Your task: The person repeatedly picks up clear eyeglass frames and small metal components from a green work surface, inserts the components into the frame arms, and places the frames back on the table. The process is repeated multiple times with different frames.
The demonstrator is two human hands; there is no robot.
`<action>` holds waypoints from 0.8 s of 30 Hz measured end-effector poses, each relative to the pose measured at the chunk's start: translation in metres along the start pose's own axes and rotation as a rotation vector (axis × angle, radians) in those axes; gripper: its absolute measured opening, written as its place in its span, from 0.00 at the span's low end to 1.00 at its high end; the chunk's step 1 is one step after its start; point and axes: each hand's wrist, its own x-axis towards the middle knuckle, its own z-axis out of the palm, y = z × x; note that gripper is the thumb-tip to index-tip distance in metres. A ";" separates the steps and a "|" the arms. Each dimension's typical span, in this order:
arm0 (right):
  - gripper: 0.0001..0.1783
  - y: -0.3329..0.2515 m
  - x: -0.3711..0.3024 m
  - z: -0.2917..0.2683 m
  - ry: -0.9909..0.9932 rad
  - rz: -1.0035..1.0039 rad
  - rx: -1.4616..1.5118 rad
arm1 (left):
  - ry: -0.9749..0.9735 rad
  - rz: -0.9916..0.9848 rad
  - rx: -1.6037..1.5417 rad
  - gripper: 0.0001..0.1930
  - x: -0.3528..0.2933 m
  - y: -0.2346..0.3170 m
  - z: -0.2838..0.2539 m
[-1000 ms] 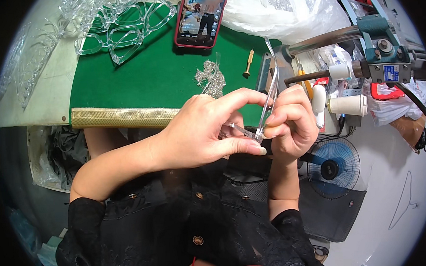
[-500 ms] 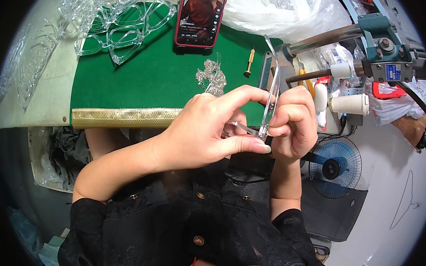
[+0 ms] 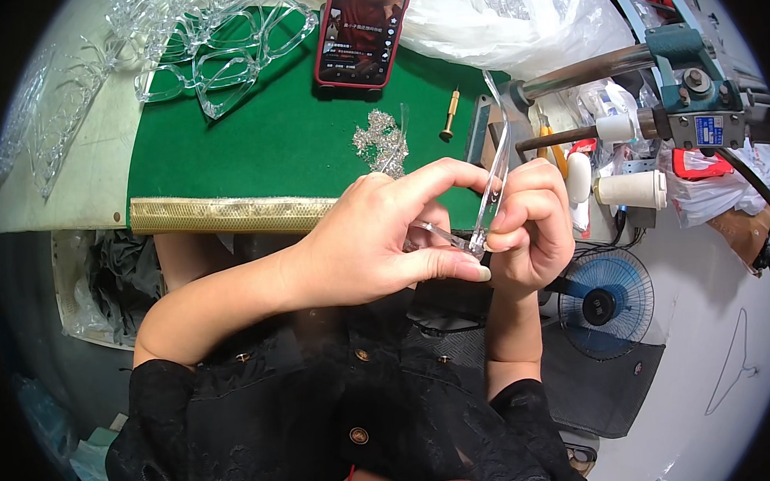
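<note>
Worn on the head, the left of two side-by-side fisheye cameras looks steeply down past the black shirt [image 3: 282, 429] onto the green-covered tabletop [image 3: 241, 148], from close above both bare forearms [image 3: 218, 301].

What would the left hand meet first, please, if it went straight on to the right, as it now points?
Most likely the right hand, which is close by at the hinge end of the clear eyeglass frame that the left hand holds, though depth is hard to judge from this view.
</note>
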 end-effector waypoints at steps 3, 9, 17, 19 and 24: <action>0.16 -0.002 0.000 0.000 -0.005 0.002 0.008 | -0.008 -0.001 0.000 0.31 0.001 0.002 -0.001; 0.14 0.002 0.000 0.000 -0.004 -0.016 0.037 | -0.004 0.001 -0.015 0.31 0.002 0.000 -0.001; 0.24 0.009 -0.013 0.002 0.171 0.143 0.187 | 0.048 0.077 -0.026 0.32 0.007 -0.005 0.002; 0.29 0.000 -0.012 0.003 0.170 0.356 0.416 | 0.071 0.085 0.018 0.33 0.015 -0.005 0.003; 0.22 -0.005 -0.017 -0.009 0.238 0.537 0.564 | 0.160 0.137 0.292 0.30 0.040 -0.006 0.015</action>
